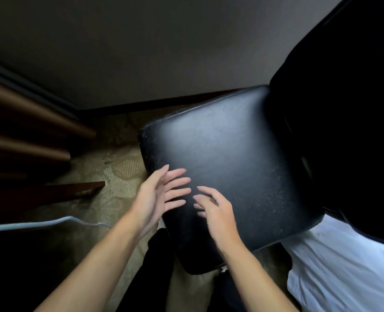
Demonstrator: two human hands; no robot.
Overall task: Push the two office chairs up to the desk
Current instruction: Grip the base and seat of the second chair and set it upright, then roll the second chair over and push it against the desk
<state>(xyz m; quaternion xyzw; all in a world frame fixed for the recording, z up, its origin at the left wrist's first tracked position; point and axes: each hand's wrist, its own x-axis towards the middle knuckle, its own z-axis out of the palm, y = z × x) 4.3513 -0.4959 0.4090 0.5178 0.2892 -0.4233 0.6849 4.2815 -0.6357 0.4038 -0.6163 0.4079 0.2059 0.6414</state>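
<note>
A black leather office chair fills the middle of the head view; its padded seat (227, 158) faces me and its dark backrest (344, 109) rises at the right. My left hand (161, 194) hovers over the seat's near left corner, palm turned inward and fingers spread. My right hand (213, 208) is beside it over the seat, fingers apart and slightly curled. Neither hand holds anything. I cannot tell whether the fingertips touch the leather. No second chair and no desk can be made out.
Patterned beige carpet (110, 167) lies under the chair. Brown curtain folds (29, 122) and a dark wooden piece (74, 190) stand at the left. A pale cable (51, 222) crosses the floor. White bedding (348, 262) lies at the lower right. A wall (164, 52) is behind.
</note>
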